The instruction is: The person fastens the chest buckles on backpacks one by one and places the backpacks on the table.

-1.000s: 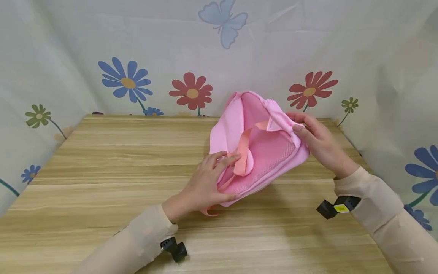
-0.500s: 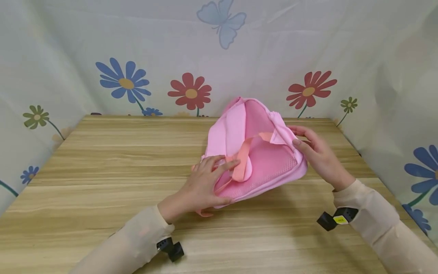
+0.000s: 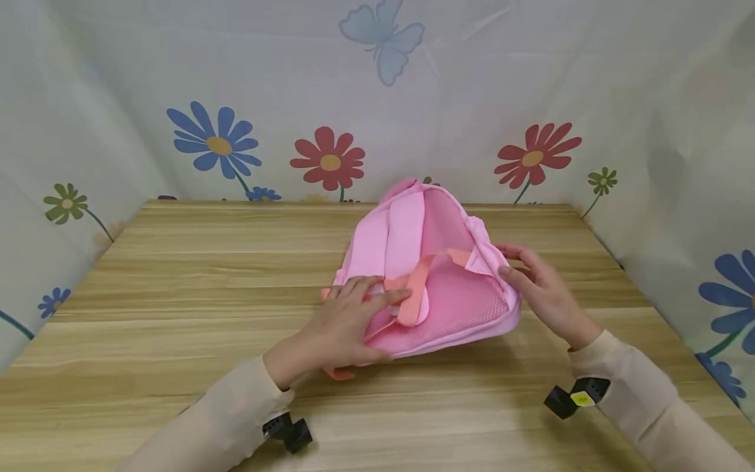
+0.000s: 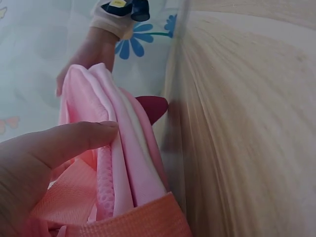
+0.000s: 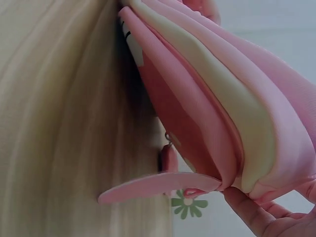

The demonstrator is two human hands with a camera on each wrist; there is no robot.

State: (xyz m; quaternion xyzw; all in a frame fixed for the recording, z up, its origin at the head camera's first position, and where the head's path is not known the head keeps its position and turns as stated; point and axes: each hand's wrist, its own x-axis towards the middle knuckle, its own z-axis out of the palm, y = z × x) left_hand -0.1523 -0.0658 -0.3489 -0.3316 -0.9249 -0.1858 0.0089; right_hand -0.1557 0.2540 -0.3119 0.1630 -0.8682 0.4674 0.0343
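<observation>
A pink backpack [image 3: 454, 301] leans back over the table, its mesh back panel and padded shoulder straps [image 3: 404, 236] facing up. An orange webbing strap [image 3: 415, 292] loops across the panel. My left hand [image 3: 333, 324] grips the left end, fingers spread over the strap area and thumb on the near edge; the left wrist view shows that thumb [image 4: 79, 140] pressing the pink edge. My right hand [image 3: 542, 298] holds the right edge, thumb on top and other fingers behind. In the right wrist view, fingers [image 5: 256, 215] support the bag's corner near a flat pink flap [image 5: 158, 187].
The wood-grain table [image 3: 177, 275] stretches around the bag. Behind it hangs a pale curtain [image 3: 283, 72] with printed flowers and a butterfly. Black cameras sit on both wrists, the left one [image 3: 289, 431] low over the table.
The backpack has come down and a little toward me and leftward, its back panel tilting flatter. Both hands have moved with it, keeping their hold.
</observation>
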